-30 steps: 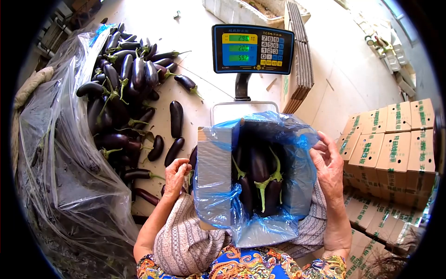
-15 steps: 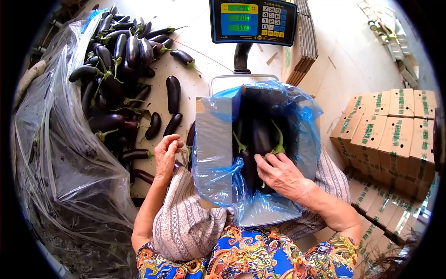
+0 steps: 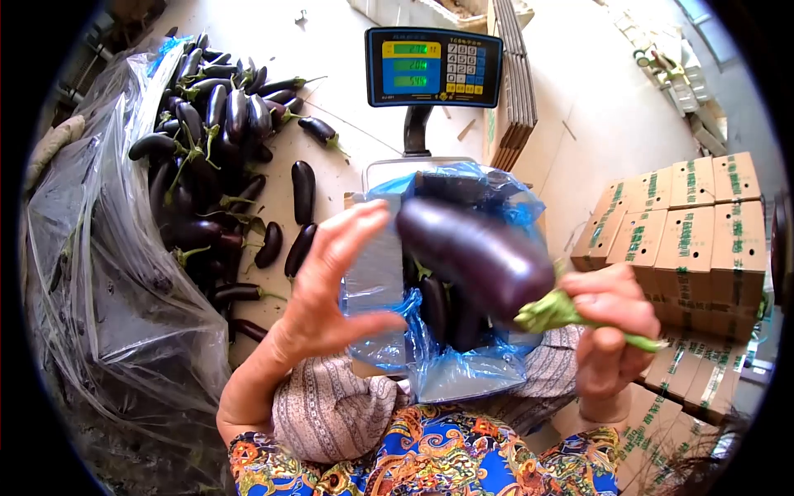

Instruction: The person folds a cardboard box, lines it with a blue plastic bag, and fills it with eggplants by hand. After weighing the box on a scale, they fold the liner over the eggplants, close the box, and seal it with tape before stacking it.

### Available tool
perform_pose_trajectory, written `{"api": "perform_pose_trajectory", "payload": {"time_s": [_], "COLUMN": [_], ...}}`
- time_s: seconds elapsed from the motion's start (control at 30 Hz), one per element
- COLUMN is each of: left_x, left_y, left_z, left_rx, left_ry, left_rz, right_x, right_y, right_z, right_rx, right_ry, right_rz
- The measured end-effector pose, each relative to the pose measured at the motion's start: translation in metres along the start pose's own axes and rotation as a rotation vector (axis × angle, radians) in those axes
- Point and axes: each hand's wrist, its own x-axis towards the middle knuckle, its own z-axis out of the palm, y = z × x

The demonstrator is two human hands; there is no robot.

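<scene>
Raised above the box, a large eggplant [image 3: 475, 252] hangs slantwise, slightly blurred. My right hand [image 3: 614, 331] grips it by its green stem end. On the other side my left hand [image 3: 327, 285] is open, thumb and fingers spread, apart from the eggplant's dark end. Below both hands stands a cardboard box [image 3: 374, 248] lined with blue plastic [image 3: 525, 202]. Several eggplants lie inside it, partly hidden by the raised one. Behind the box rises a digital scale display [image 3: 434, 68] with lit green figures, too blurred to read surely.
At left a big heap of eggplants [image 3: 236, 112] lies on the floor beside clear plastic sheeting [image 3: 124, 273]. A few loose eggplants [image 3: 303, 192] lie between heap and box. Flattened cardboard [image 3: 514, 83] stands behind the scale; stacked cartons [image 3: 682, 223] fill the right side.
My right hand has lifted an eggplant out of the box and moved right and nearer the camera. My left hand has risen toward the box and spread its fingers.
</scene>
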Motion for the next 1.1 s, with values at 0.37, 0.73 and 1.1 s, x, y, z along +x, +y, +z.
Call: {"api": "perform_pose_trajectory", "payload": {"time_s": [0.37,0.73,1.1], "left_x": [-0.013,-0.076,-0.108], "left_y": [0.005,-0.044,-0.071], "left_z": [0.000,-0.029,-0.020], "left_rx": [-0.256,-0.526,-0.535], "left_ry": [-0.233,0.233,0.314], "left_rz": [-0.378,-0.716,-0.767], "right_x": [-0.012,-0.058,-0.058], "right_y": [0.059,0.129,0.146], "right_z": [0.045,0.081,0.107], "right_rx": [0.341,-0.322,-0.698], "right_ry": [-0.271,-0.654,-0.798], "right_rz": [0.582,0.268,0.158]}}
